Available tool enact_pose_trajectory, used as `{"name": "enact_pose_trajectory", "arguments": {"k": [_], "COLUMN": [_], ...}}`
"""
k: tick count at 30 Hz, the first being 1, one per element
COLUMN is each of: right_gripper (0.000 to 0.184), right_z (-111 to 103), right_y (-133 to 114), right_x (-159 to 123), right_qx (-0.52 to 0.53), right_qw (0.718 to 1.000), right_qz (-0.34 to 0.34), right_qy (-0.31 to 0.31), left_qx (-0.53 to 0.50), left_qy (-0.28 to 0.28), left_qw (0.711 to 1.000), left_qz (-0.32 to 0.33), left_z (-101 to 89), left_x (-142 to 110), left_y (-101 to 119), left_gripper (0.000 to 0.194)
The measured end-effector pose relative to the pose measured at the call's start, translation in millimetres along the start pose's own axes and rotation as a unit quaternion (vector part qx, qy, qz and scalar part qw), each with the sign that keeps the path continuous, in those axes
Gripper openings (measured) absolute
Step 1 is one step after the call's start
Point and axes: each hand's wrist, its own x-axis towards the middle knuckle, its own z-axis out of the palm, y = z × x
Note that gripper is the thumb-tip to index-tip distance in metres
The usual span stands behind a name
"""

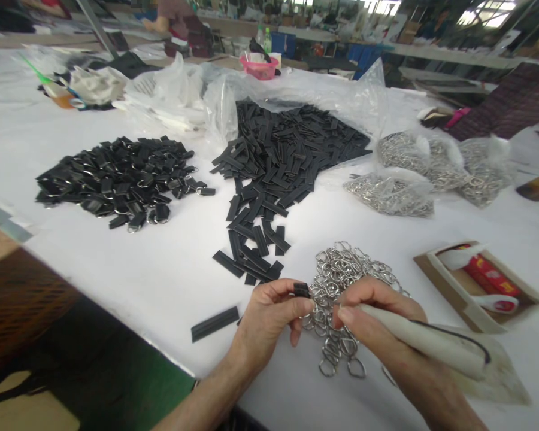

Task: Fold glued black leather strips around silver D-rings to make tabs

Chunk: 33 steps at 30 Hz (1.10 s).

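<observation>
My left hand (273, 308) pinches a short black strip (301, 290), folded over, between thumb and fingers. Close by on the right, my right hand (377, 314) is closed, with a long pale tapered tube (424, 341) lying in its grip; a thin dark line runs along the tube. What kind of tool it is, I cannot tell. Both hands are over the near edge of a loose pile of metal D-shaped rings (341, 269). Left of my left hand, a flat black strip (214, 324) lies alone on the white table.
Beyond my hands spreads a heap of black strips (291, 143) from a clear bag. Left is a pile of folded strips with rings (121, 176). Right are bags of rings (390, 193) and a cardboard box (458, 296) with white bottles. The table edge (117, 323) runs diagonally nearby.
</observation>
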Motion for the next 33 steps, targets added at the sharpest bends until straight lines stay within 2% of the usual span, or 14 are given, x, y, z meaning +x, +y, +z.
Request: {"name": "enact_pose_trajectory", "arguments": {"k": [4, 9, 15, 17, 20, 22, 25, 29, 33], "right_gripper": [0.017, 0.014, 0.017, 0.018, 0.02, 0.02, 0.019, 0.018, 0.011], "right_z": [-4, -9, -15, -16, -14, -9, 1, 12, 19], "right_y": [-2, -7, -7, -8, -10, -9, -3, 8, 9], "right_x": [5, 7, 8, 7, 5, 3, 0, -1, -1], "right_qx": [0.028, 0.037, 0.017, 0.024, 0.014, -0.011, -0.031, -0.042, -0.075], "right_qw": [0.999, 0.999, 0.997, 0.998, 0.999, 0.997, 0.996, 0.995, 0.985], "right_qz": [0.007, 0.034, 0.024, 0.001, -0.047, -0.065, -0.056, -0.056, -0.104], "right_qy": [-0.019, -0.018, -0.071, -0.056, 0.01, 0.043, 0.065, 0.074, 0.119], "left_qx": [0.054, 0.106, 0.141, 0.145, 0.142, 0.127, 0.065, -0.055, -0.131], "left_qy": [-0.009, -0.049, -0.062, -0.054, -0.048, -0.06, -0.076, -0.041, -0.003], "left_qw": [0.998, 0.992, 0.986, 0.986, 0.987, 0.989, 0.995, 0.998, 0.991], "left_qz": [-0.003, -0.042, -0.059, -0.057, -0.056, -0.046, -0.026, -0.003, 0.009], "left_z": [-1.3, -4.2, -3.5, -2.4, -1.9, -2.0, -1.8, 0.0, 3.5], "left_x": [-3, -5, -7, -8, -8, -7, -6, -6, -8], "left_y": [4, 8, 7, 7, 5, 4, 1, -1, 0], "left_gripper": [0.008, 0.007, 0.006, 0.007, 0.007, 0.008, 0.007, 0.014, 0.015]}}
